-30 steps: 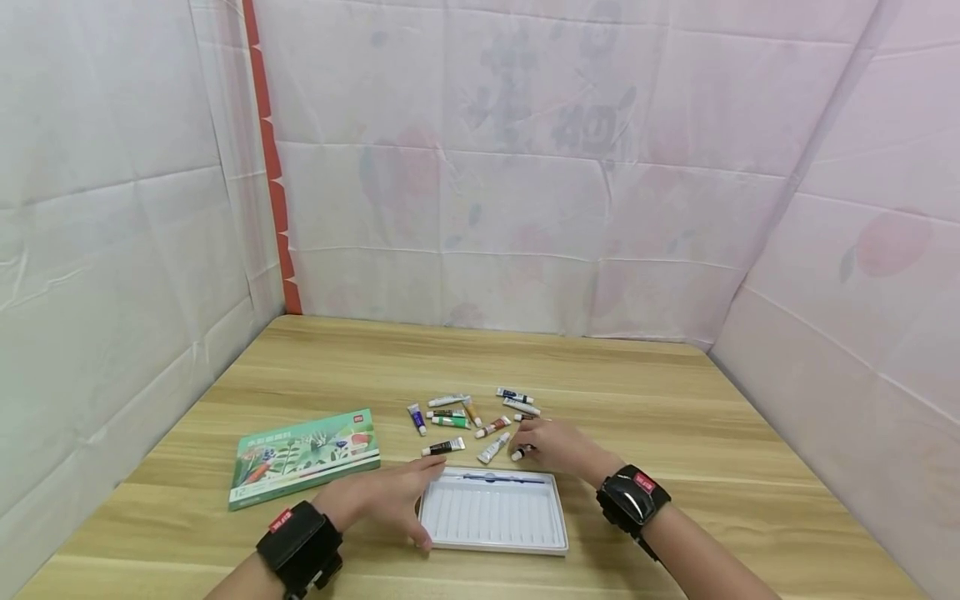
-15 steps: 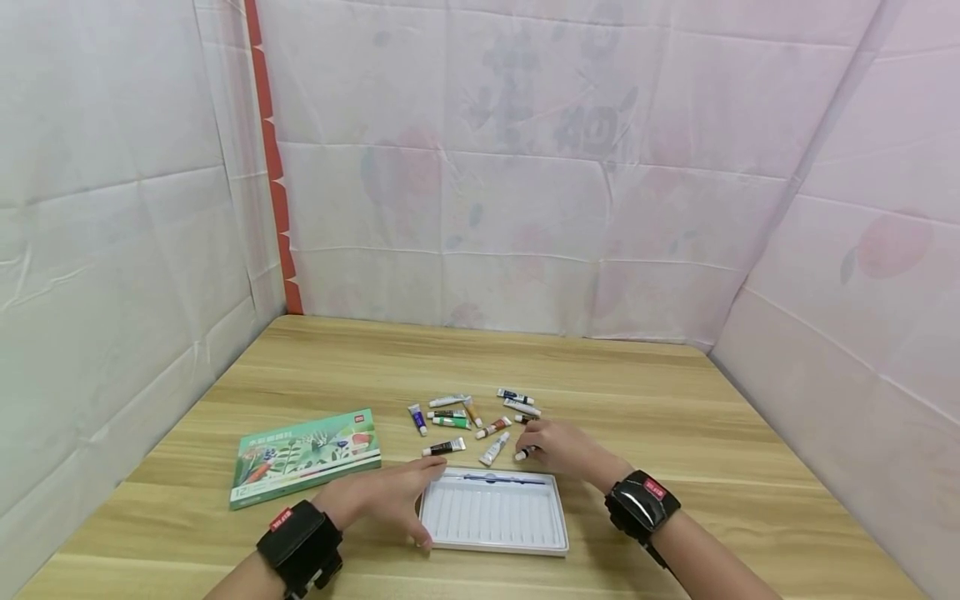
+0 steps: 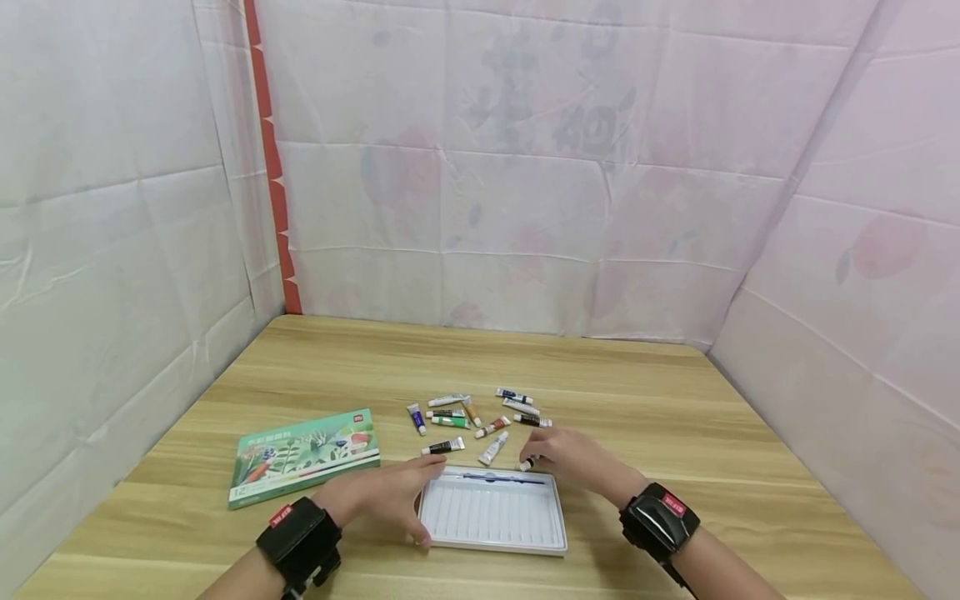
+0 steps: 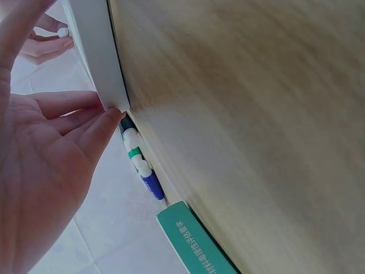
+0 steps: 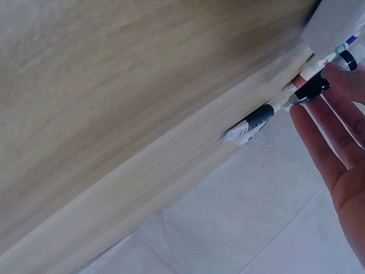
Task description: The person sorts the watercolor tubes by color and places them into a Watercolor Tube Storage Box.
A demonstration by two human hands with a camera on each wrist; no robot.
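Pinching a white-capped black tube point(image 5: 311, 88) between thumb and fingertips, the right hand point(image 3: 570, 457) sits at two o'clock from the white tray point(image 3: 495, 514), the tube just beyond the rim at one o'clock. The left hand point(image 3: 386, 497) grips the tray's nine-o'clock end, thumb and fingers spread apart at the near and far corners, while a slim brush point(image 3: 519, 480) lies inside along the twelve-o'clock edge. Loose tubes point(image 3: 492, 427) are strewn over the table point(image 3: 637, 392) at twelve o'clock, and a green box point(image 3: 306, 457) lies at ten o'clock.
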